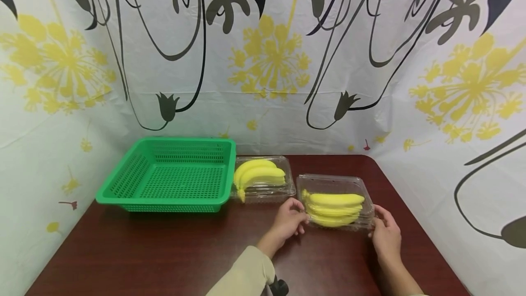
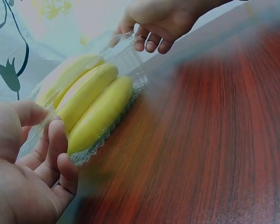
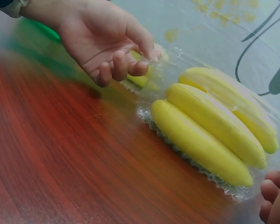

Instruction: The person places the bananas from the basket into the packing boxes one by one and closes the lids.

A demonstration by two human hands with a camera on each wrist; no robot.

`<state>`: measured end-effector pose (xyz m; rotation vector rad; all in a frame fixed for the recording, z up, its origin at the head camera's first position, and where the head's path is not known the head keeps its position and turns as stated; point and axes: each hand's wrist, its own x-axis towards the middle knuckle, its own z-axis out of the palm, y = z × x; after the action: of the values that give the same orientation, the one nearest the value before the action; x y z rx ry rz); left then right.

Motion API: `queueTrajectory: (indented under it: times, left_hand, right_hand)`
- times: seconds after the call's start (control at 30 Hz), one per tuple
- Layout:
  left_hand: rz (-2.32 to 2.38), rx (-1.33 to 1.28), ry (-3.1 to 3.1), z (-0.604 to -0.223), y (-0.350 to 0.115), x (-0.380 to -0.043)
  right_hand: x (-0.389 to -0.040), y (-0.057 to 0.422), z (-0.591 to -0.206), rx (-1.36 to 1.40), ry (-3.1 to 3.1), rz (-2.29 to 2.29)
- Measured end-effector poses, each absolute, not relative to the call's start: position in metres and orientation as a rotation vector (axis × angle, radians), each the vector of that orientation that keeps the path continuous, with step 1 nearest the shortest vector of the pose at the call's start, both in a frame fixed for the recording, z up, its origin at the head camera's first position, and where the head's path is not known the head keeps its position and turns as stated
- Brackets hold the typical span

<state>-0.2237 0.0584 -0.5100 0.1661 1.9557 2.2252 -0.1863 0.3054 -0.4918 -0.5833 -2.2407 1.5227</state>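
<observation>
A clear plastic clamshell box [image 1: 328,179] with a bunch of yellow bananas [image 1: 334,209] inside lies at the right of the table. My left hand [image 1: 287,219] pinches its near left corner between thumb and index finger, the other fingers loosely bent. At the opposite end, my right hand [image 1: 387,236] grips the near right corner. In the left wrist view the clear lid film stretches between both hands above the bananas [image 2: 93,105]. Only a few fingers of the right hand [image 3: 274,193] show at the edge of the right wrist view.
Just left of that box sits another clear box [image 1: 289,182] holding bananas [image 1: 259,173]. A green perforated plastic basket [image 1: 164,202] stands at the back left of the dark red wooden table [image 1: 164,250]. Patterned curtains [image 1: 263,118] enclose the back and sides.
</observation>
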Motion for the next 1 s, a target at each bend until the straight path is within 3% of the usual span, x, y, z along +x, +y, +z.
queueTrajectory:
  times: [0.33, 1.0]
  left_hand:
    - [2.216, 0.15, 1.973, -0.5069, 0.0595, -0.2231]
    - [2.3, 0.153, 1.878, -0.5084, 0.0611, -0.2228]
  right_hand:
    - [-0.1876, 0.3056, -0.4935, -0.541, -2.064, 1.919]
    - [-0.1959, 0.2996, -0.4991, -0.557, -1.906, 1.866]
